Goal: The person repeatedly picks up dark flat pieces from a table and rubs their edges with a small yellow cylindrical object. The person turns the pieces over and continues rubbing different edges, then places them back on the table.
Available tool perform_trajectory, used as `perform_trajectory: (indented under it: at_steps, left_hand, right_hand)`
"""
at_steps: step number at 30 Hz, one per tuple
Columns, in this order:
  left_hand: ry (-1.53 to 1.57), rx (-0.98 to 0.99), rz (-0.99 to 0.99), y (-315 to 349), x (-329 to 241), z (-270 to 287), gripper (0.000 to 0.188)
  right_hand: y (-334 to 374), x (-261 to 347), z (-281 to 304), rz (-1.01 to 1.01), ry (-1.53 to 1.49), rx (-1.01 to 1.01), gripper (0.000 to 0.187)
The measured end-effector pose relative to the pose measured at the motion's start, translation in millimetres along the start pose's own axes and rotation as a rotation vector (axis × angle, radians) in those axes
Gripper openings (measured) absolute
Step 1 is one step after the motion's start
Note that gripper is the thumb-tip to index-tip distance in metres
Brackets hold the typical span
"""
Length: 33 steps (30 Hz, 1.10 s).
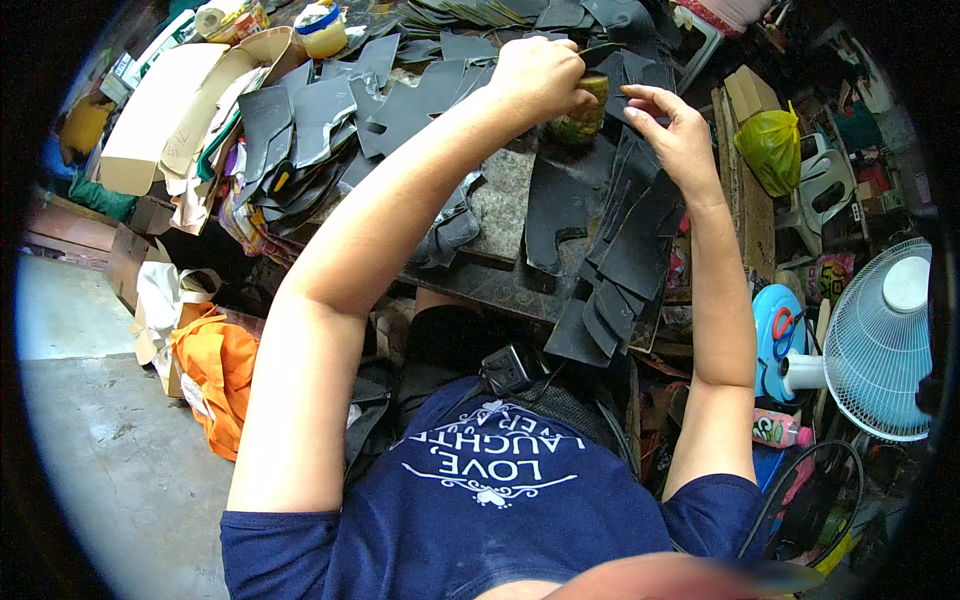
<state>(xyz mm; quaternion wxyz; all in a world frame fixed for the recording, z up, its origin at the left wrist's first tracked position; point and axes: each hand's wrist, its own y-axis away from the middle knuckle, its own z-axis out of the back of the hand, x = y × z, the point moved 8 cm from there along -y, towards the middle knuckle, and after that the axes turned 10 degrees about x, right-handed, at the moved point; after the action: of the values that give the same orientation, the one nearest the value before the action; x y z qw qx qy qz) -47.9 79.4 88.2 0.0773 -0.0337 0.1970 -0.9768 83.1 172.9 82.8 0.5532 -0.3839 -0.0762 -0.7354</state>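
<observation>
1. The person's left hand is up at the far part of the worktop, its fingers curled in tight. I can't tell what, if anything, is gripped inside; a thin dark thing shows just beyond the knuckles.
2. Right beside that fist, partly behind its fingers, stands a stained yellowish-green container.
3. The right hand is over to the right of the container, thumb and forefinger bent toward it with a gap between their tips. A speck of yellow shows at the forefinger's end; I can't make out anything held.
4. Black sheet pieces cover most of the worktop, overlapping in loose heaps. One notched piece lies nearer the person than the container, and a fanned-out row runs beside it to the near edge.
5. At the far left sit bent cardboard and a blue-topped jar.
6. Off to the right I see a tied yellow-green bag, a white chair, red-and-blue-handled scissors, a pink bottle and a fan.
7. Down on the left, an orange bag slumps above the grey floor.
</observation>
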Motion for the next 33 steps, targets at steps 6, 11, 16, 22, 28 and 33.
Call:
perform_trajectory:
  at_steps: [6,11,16,22,28,33]
  left_hand:
    - [0.052,-0.097,0.076,-3.3,9.8,-2.2,0.035]
    - [0.119,-0.017,0.188,-5.3,18.2,-7.8,0.036]
    - [0.217,0.078,0.301,-7.6,18.9,-11.8,0.036]
    - [0.276,0.053,0.261,-1.3,21.9,-10.5,0.035]
    - [0.397,-0.070,0.317,16.3,29.0,17.5,0.032]
    - [1.127,-0.134,0.337,58.6,42.0,32.1,0.025]
  right_hand:
    - [-17.7,3.5,-2.3,-0.077,0.476,0.191,0.043]
    - [-45.4,-4.0,-44.1,-0.096,0.756,0.382,0.059]
    - [-67.5,-19.7,-73.1,-0.364,0.644,0.684,0.082]
    - [-51.4,25.6,-36.3,-0.243,0.750,0.384,0.055]
    - [-22.1,46.5,-13.0,-0.192,0.779,0.275,0.052]
    - [-13.1,39.0,-18.8,-0.180,0.655,0.250,0.050]
